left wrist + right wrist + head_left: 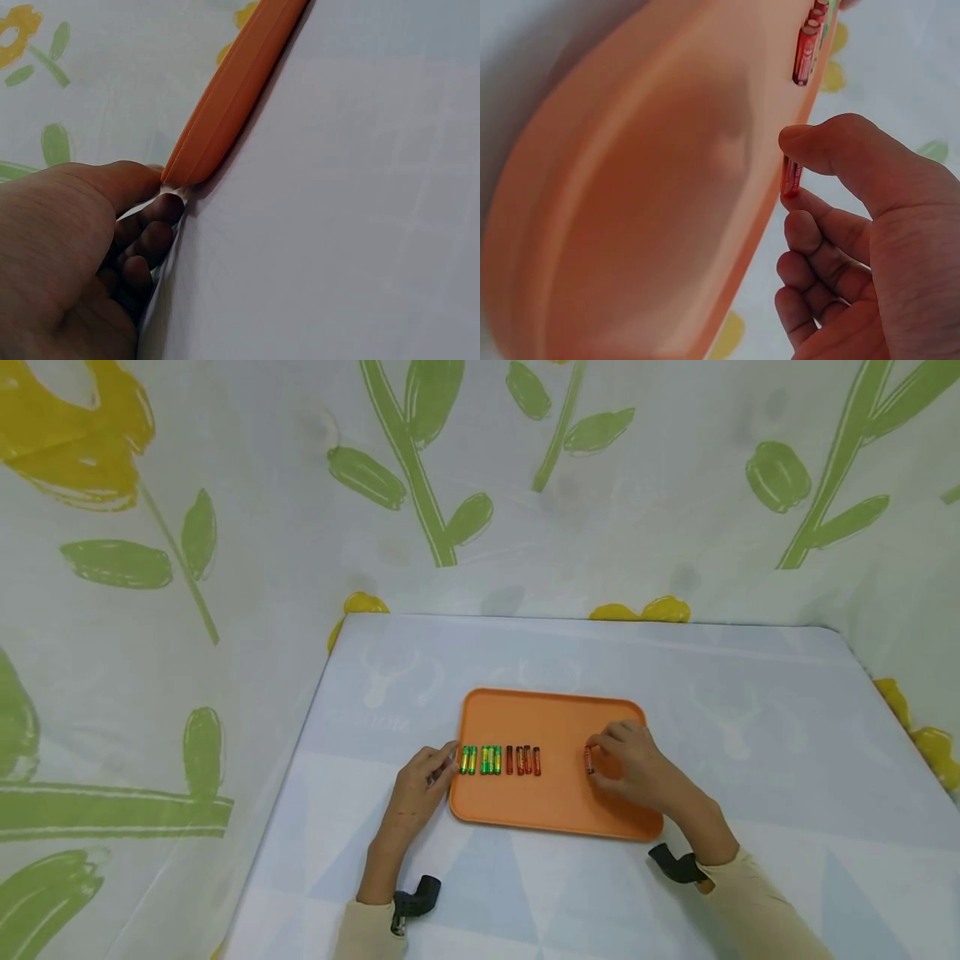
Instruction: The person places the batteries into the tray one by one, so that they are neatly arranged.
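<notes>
An orange tray point(555, 810) lies on the table with a row of small batteries on it. Green-and-yellow batteries point(487, 760) make up the left part of the row, and red batteries point(527, 761) continue it to the right. My right hand point(637, 768) pinches a single red battery point(791, 176) between thumb and index finger, over the tray's right half. At the tray's left edge is my left hand point(420, 785); the left wrist view shows its thumb and curled index finger pinching the tray's rim point(217, 135).
A pale patterned cloth covers the table point(750, 693). Behind and to the left hangs a white curtain point(262, 527) with green leaves and yellow flowers. Each wrist wears a black camera mount, such as the left mount point(417, 897).
</notes>
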Demonstrator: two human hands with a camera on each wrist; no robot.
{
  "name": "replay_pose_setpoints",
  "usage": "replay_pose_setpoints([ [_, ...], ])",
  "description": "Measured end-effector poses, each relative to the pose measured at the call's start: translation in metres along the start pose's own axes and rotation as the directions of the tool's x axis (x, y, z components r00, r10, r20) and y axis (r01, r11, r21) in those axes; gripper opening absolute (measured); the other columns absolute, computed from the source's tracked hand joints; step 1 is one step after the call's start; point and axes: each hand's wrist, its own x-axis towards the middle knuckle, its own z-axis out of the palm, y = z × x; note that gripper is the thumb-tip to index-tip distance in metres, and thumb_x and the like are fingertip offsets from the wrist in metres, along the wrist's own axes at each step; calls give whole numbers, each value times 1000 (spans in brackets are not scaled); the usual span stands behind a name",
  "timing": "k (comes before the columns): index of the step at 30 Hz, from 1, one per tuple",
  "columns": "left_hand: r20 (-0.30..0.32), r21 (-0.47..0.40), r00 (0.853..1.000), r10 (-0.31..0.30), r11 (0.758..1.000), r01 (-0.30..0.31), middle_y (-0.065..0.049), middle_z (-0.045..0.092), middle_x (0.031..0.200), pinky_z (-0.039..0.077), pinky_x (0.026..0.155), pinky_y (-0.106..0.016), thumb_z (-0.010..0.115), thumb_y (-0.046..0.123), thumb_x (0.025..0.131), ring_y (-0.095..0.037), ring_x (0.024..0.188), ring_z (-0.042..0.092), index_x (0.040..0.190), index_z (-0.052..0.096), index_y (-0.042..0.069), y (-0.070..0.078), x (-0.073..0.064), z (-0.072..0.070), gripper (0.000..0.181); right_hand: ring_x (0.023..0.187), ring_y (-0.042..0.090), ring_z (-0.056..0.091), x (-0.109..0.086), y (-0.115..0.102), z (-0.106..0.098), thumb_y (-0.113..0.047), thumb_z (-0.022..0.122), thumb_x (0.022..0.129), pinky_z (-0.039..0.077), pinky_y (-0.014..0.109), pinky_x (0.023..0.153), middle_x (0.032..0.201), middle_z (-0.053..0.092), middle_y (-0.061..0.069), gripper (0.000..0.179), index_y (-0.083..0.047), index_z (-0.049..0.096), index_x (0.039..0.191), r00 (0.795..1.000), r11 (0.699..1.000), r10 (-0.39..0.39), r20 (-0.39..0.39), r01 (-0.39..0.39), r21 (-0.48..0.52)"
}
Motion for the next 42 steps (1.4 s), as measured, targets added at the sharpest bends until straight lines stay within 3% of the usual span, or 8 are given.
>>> replay_pose_setpoints([
  [9,13,1,1000,-19,1000,19,4,56,95,46,68,-25,64,16,100,-11,80,50,141,60,12,1,0,-1,42,99,23,45,8,-9,7,-19,83,79,41,42,86,98,54,0,35,-7,70,108,1000,1000,-6,4,6,14],
  [19,11,-12,1000,5,1000,-5,4,57,95,46,68,-26,64,14,100,-11,80,50,141,60,11,2,0,-2,41,98,23,45,17,-14,15,-17,81,79,37,45,88,97,55,-1,32,-7,70,107,998,998,-55,-11,55,26],
  [42,5,-6,1000,-9,1000,9,3,58,95,46,68,-25,65,13,99,-10,80,50,141,60,10,5,-1,-2,42,95,20,43,30,-22,29,-20,80,80,34,37,79,99,54,0,34,-8,71,111,997,997,-73,22,73,12],
])
